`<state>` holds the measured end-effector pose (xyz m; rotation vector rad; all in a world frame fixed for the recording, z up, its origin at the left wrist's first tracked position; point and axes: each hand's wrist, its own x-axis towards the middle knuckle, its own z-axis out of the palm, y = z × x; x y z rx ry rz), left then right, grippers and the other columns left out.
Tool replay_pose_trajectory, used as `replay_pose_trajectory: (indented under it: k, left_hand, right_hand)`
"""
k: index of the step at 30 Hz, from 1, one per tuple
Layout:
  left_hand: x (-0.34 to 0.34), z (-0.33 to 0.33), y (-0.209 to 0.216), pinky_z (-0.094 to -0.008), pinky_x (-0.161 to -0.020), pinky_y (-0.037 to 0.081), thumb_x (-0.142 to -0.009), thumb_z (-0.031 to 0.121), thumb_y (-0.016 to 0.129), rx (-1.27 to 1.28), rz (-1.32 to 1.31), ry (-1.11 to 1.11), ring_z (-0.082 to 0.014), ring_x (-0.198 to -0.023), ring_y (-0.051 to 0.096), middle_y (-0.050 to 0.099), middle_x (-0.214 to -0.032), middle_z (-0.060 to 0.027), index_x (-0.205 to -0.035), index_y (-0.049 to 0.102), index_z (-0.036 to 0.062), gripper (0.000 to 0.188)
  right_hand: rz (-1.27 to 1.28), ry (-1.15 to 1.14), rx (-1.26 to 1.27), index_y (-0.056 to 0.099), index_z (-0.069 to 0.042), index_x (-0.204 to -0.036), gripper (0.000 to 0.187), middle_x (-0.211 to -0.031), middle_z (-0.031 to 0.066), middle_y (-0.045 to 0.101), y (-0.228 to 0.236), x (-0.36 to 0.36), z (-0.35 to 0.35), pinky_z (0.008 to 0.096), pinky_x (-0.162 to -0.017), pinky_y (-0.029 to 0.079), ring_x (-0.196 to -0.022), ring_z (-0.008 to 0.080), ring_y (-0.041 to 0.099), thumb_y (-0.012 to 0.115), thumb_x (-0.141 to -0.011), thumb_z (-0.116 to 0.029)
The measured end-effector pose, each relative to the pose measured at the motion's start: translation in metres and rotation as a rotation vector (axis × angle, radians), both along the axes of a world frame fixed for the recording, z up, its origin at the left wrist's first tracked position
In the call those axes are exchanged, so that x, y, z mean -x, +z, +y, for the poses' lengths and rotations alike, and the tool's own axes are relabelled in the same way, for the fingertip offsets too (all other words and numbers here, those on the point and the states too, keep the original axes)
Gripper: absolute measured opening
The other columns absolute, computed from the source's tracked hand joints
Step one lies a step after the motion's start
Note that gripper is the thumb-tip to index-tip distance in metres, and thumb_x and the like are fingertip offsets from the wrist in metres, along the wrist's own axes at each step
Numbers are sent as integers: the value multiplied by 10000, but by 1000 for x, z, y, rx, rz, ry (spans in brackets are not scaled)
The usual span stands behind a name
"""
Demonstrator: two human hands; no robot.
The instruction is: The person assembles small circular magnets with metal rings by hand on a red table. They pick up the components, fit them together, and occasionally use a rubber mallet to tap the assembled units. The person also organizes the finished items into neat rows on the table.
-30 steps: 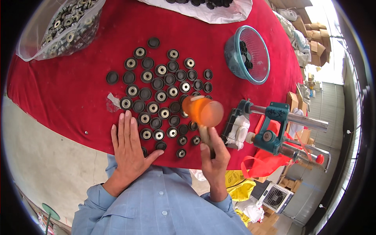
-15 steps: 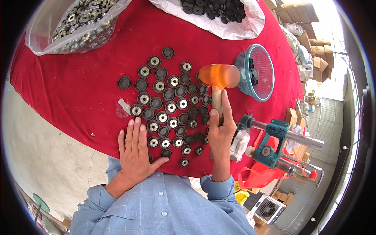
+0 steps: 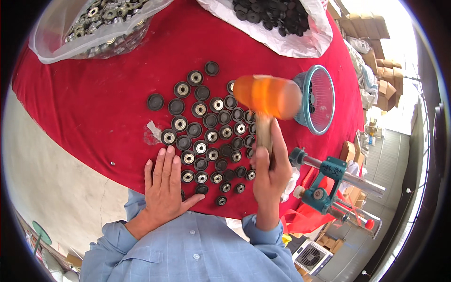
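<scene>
In the head view, the translucent plastic container [image 3: 47,42] at your upper left is heaped with loose metal bearings [image 3: 110,14]; the white sack [image 3: 319,44] at the top lies open with black round pieces [image 3: 293,19] piled on it; and the blue basket [image 3: 324,113], tipped toward its side on the right, has a few dark pieces [image 3: 312,101] in it. Between them, on the red cloth [image 3: 94,113], spreads your cluster of black caps [image 3: 176,106], many with a bearing seated inside. Your left hand [image 3: 164,190] lies flat at the cluster's near left edge, fingers straight, thumb spread out by a cap, gripping nothing that shows. Your right hand [image 3: 272,176] is wrapped around the handle of the mallet [image 3: 268,96], index finger stretched along it; the blurred orange head covers the cluster's upper right, near the basket. A second ago that head was over the cluster's right side, closer to you; against half a second ago, it looks larger and more tilted. The whole view has shifted, while your left hand keeps its flat pose.
</scene>
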<state>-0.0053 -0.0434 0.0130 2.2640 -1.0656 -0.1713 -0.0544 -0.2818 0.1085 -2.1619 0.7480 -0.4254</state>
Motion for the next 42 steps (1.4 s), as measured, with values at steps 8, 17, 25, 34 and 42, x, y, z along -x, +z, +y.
replay_pose_trajectory:
  k: [8, 17, 25, 34, 42]
  left_hand:
    - [0, 3, 0, -636, -1280, 186, -823, 651, 805, 5, -1, 2, -455, -1581, 354, 393, -1666, -320, -1608, 326, -89, 1180]
    - [-2, 5, 2, -646, -1269, 201, -881, 680, 745, -7, -13, -19, -477, -1565, 366, 400, -1652, -335, -1600, 329, -97, 1138]
    - [-2, 6, 1, -637, -1269, 205, -901, 675, 720, -1, 13, -19, -453, -1562, 383, 417, -1654, -311, -1591, 353, -87, 1092]
    - [-3, 7, 4, -633, -1265, 213, -890, 655, 736, 5, 35, -25, -436, -1561, 389, 426, -1653, -288, -1575, 395, -66, 1052]
    - [-4, 6, 0, -636, -1249, 278, -803, 535, 840, 95, 32, -9, -407, -1546, 405, 463, -1621, -251, -1504, 512, -47, 968]
  right_hand:
    - [48, 76, 68, 517, 50, -1564, 513, -1173, 141, 733, -9, 12, 16, 262, -745, 549, -821, 99, 640, 612, -1085, -106]
    - [49, 208, 62, 525, 44, -1557, 507, -1127, 146, 739, -6, 1, 32, 253, -725, 559, -806, 112, 659, 610, -1085, -119]
    - [91, 170, 6, 581, -47, -1539, 545, -1379, 254, 696, -7, -60, 23, 364, -968, 563, -1109, 321, 743, 610, -999, 21]
    - [87, 239, 49, 556, 36, -1532, 500, -1279, 184, 725, -10, -48, 40, 317, -832, 568, -920, 194, 694, 610, -1042, -47]
    - [63, 294, 109, 515, 76, -1533, 516, -1029, 126, 712, -16, 14, 58, 262, -679, 536, -767, 114, 638, 629, -1092, -166]
